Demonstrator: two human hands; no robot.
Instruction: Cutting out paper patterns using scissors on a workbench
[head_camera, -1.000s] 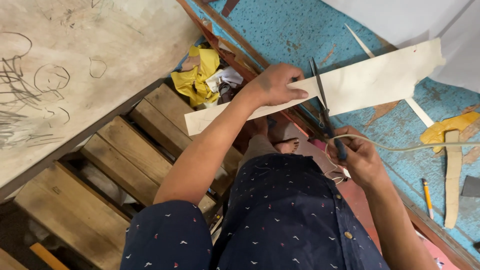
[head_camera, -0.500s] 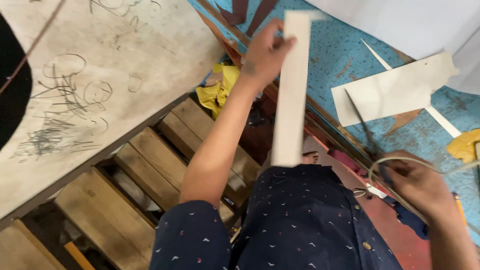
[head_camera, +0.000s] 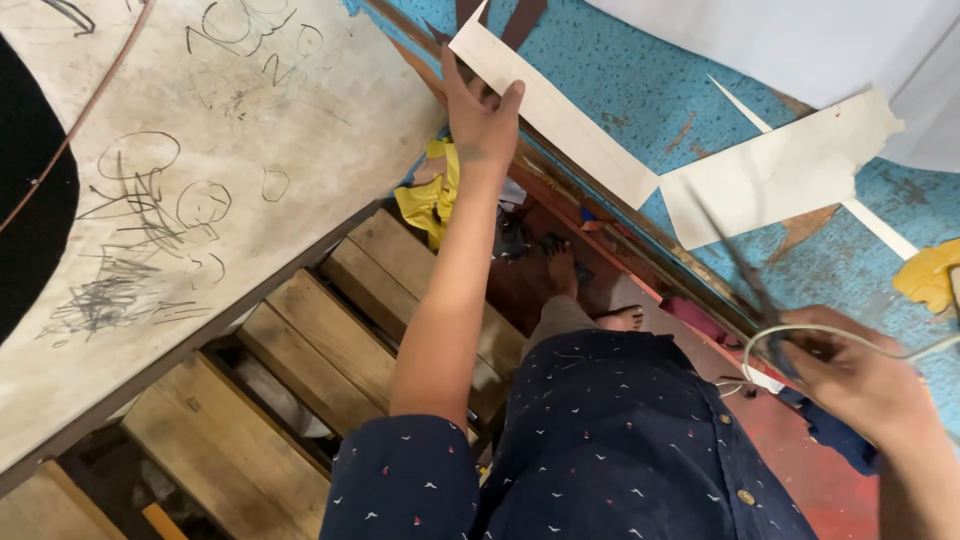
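Note:
My left hand (head_camera: 482, 112) is stretched out far ahead and grips a long cream-coloured cut strip (head_camera: 560, 115) by its near end, holding it above the blue table top (head_camera: 640, 90). My right hand (head_camera: 855, 375) is low at the right and holds a pair of scissors (head_camera: 745, 270), blades pointing up and blurred by motion. A white cord (head_camera: 800, 335) loops over that hand. The larger cream sheet (head_camera: 780, 180) from which the strip came lies flat on the blue surface between the two hands.
A scribbled pale board (head_camera: 190, 170) lies at the left over wooden pallet slats (head_camera: 300, 350). Yellow cloth (head_camera: 430, 195) is wedged by the table edge. A white sheet (head_camera: 800, 40) covers the far right. My bare feet (head_camera: 600, 300) stand below.
The left hand has carried the cut strip away from the larger sheet, up and out to the far left. The right hand with the scissors dropped lower to the right.

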